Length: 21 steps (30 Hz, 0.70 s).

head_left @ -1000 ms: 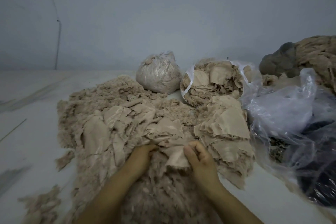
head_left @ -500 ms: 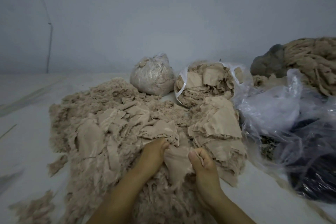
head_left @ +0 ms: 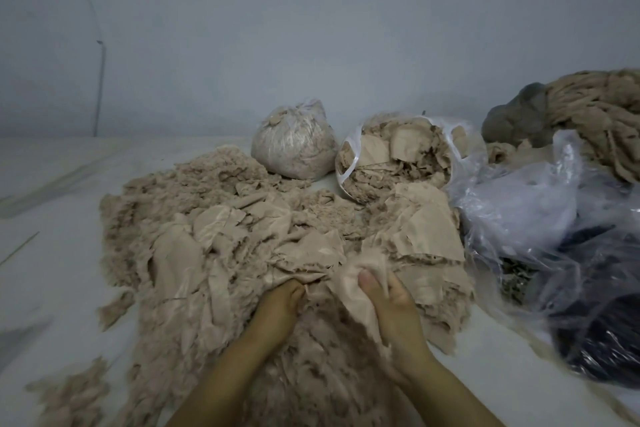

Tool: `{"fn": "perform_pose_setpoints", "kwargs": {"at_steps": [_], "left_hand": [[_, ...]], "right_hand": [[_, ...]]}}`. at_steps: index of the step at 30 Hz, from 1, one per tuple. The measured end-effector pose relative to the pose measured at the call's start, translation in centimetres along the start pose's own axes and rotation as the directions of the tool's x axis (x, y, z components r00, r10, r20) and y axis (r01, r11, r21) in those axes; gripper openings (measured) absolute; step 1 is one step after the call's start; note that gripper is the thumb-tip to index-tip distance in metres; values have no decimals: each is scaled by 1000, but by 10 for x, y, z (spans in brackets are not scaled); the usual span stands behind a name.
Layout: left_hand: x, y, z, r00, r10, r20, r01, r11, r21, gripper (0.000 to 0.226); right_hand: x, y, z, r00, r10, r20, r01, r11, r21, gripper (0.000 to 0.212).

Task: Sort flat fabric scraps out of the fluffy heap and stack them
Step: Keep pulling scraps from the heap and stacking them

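Along the left edge of the frame the pale floor (head_left: 52, 253) lies bare from the wall down to the lower corner, broken only by a small fluffy clump (head_left: 71, 395) at the bottom left and another tuft (head_left: 114, 305) just off the heap's left margin. The fluffy heap (head_left: 166, 204) spreads across the centre-left, its ragged left border well apart from the frame edge, with flat fabric scraps (head_left: 214, 232) lying crumpled on top of it.

At lower centre the left hand (head_left: 277, 310) is pushed into the heap, its fingertips buried under cloth, so whether it grips anything cannot be told. Just right of it the right hand (head_left: 391, 308) pinches one beige scrap (head_left: 349, 288), thumb on top and fingers curled behind, the scrap hanging down over the fluff between the two hands.

Right of centre the stack of flat scraps (head_left: 433, 236) sits touching the heap's right side. Behind, at upper centre, a tied plastic bag of fluff (head_left: 294, 146) stands beside an open bag of scraps (head_left: 398, 156); a narrow strip of floor shows between them.

The right side is crowded: crumpled clear plastic (head_left: 519, 204) over dark material (head_left: 606, 350), and a pile of tan strips (head_left: 602, 114) at the upper right edge. A strip of bare floor runs along the bottom right between the stack and the plastic.
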<state>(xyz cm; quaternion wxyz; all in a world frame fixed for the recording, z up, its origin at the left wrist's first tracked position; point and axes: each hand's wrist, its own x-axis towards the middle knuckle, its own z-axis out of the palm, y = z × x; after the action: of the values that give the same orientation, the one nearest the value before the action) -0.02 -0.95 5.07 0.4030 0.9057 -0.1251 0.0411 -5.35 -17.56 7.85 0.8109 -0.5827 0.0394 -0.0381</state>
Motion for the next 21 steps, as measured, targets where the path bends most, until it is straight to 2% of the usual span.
{"fn": "perform_pose_setpoints", "kwargs": {"at_steps": [2,3,4,5,6,7,8,10,12,14,15,18,20,21], "left_hand": [[0,7,-1,999,3,-43,-7,993,-115,24],[1,16,0,998,-35,-60,18,963,-269,30],[1,27,0,993,-112,-27,87,883,-462,43],[2,36,-1,981,-178,79,189,780,-596,51],[2,44,-2,958,-188,214,284,698,-658,52],[1,49,-3,933,-154,326,343,657,-671,47],[-1,51,-3,920,-109,375,353,648,-676,38],[-6,53,-2,941,-123,315,321,618,-717,23],[-8,52,3,959,-181,218,284,592,-754,21],[-10,54,9,974,-178,142,224,643,-732,23],[-10,54,11,981,-174,91,189,706,-682,25],[-7,49,12,983,-130,-133,71,922,-380,30],[-5,39,9,964,-97,-246,48,980,-195,30],[-5,33,6,955,-94,-281,44,983,-178,31]], "right_hand": [[0,-12,-8,985,71,155,-62,996,-61,36],[-1,-16,-10,965,136,226,-114,988,-107,39],[-1,-16,-14,941,190,279,-155,978,-143,39],[0,-17,-16,921,231,314,-188,969,-161,37],[0,-16,-19,908,252,335,-207,964,-165,36],[0,-16,-21,903,265,338,-222,962,-160,37],[1,-15,-23,906,262,332,-228,964,-138,38],[2,-11,-26,936,238,258,-235,971,-43,37],[3,-6,-26,971,199,129,-209,975,70,33],[3,0,-25,990,142,5,-141,982,123,22],[3,2,-23,993,106,-51,-99,988,115,17],[5,4,-21,984,-16,-180,28,998,65,21],[7,3,-25,972,-58,-228,64,998,21,25],[9,1,-28,968,-79,-237,80,997,-6,26]]}}
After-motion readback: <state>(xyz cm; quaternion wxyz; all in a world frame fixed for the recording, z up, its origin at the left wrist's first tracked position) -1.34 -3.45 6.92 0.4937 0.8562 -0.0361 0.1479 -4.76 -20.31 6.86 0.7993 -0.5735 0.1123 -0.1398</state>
